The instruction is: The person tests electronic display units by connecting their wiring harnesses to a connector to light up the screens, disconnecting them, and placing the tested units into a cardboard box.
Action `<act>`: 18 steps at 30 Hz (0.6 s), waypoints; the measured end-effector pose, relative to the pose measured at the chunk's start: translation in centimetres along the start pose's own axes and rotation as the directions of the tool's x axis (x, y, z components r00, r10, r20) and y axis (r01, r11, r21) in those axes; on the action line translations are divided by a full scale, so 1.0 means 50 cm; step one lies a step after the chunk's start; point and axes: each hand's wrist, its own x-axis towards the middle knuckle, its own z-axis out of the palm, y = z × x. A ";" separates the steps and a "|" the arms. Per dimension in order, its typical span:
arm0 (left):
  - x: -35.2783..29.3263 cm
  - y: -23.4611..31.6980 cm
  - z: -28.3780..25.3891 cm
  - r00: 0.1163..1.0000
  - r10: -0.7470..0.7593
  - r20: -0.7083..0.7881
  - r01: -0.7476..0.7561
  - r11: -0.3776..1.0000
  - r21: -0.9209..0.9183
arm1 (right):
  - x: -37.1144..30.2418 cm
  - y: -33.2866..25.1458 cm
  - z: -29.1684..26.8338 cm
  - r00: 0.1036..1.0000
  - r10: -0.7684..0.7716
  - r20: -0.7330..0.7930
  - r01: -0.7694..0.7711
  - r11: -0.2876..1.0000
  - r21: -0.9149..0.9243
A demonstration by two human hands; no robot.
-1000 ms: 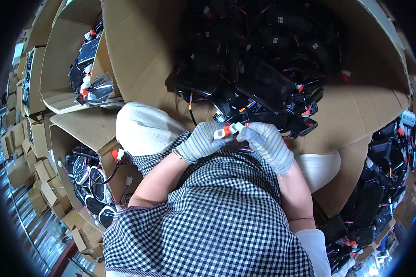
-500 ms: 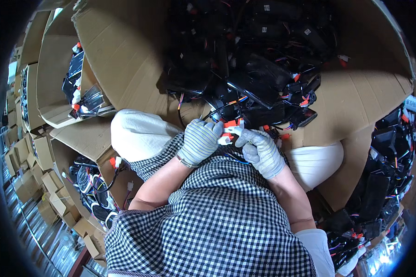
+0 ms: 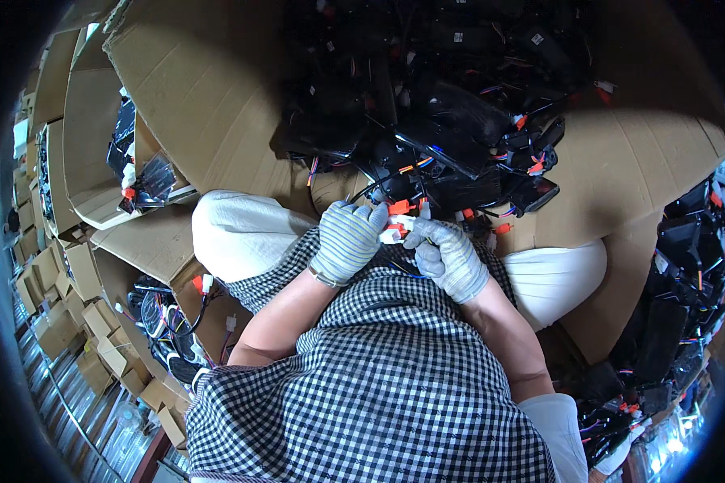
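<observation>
Small cardboard boxes (image 3: 55, 328) in a jumble, far left

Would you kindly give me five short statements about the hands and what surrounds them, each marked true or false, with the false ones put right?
1. The left hand and the right hand are both gloved. True.
2. The connectors between the hands are blue and green. False: they are red and white.
3. Black devices lie heaped in a cardboard box beyond the hands. True.
4. The checked garment is black and white. True.
5. The cloth over the left knee is black. False: it is white.
</observation>
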 end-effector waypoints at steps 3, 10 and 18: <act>0.001 -0.012 0.006 0.999 -0.025 -0.040 0.018 0.986 -0.166 | 0.002 0.000 0.008 0.995 -0.097 -0.027 0.092 0.986 -0.141; 0.005 -0.013 0.014 0.973 -0.014 0.230 0.072 0.967 -0.246 | 0.020 0.014 -0.032 0.996 -0.078 -0.036 0.072 0.985 -0.159; 0.008 -0.013 0.013 0.990 0.031 0.136 0.003 0.971 -0.238 | 0.021 0.011 -0.030 0.995 -0.087 -0.039 0.077 0.976 -0.203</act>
